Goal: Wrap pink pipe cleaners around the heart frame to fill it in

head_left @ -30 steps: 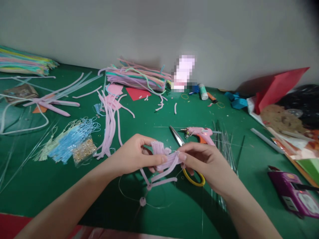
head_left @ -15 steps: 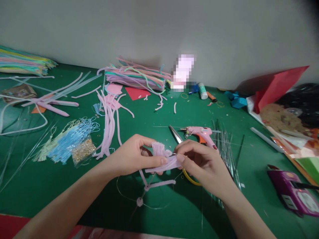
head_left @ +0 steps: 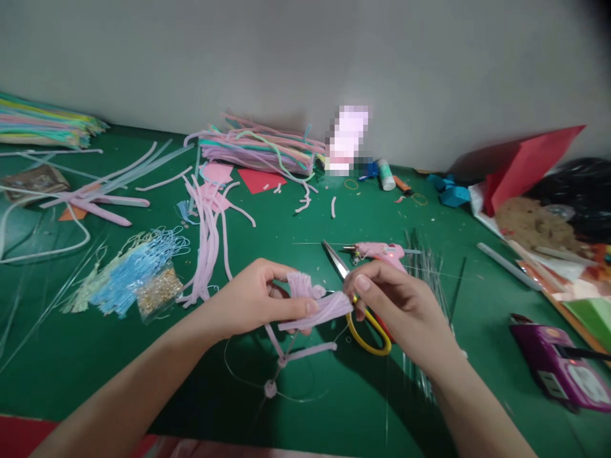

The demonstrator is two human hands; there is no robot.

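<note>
My left hand (head_left: 267, 299) pinches a lilac pipe-cleaner piece (head_left: 329, 306) made of folded, ribbed loops. Below it hang a lilac stem (head_left: 312, 350), a thin wire and a small lilac ball (head_left: 270, 388). My right hand (head_left: 382, 299) is at the right end of the piece, thumb and fingers curled together; whether something thin is between them is too small to tell. Scissors with yellow handles (head_left: 370, 343) lie open-bladed beside and partly under my right hand. Behind it rests a pink glue gun (head_left: 379, 252).
Lilac pipe cleaners (head_left: 207, 248), blue tassels (head_left: 128, 277) and a bag of gold beads (head_left: 160, 289) lie left. Metal wires (head_left: 429, 286) and a purple device (head_left: 561, 366) are right. A pipe-cleaner bundle (head_left: 262, 149) lies at the back.
My right hand has drawn slightly right, off the end of the lilac piece, and turned, uncovering more of the scissors' handles. My left hand keeps its hold.
</note>
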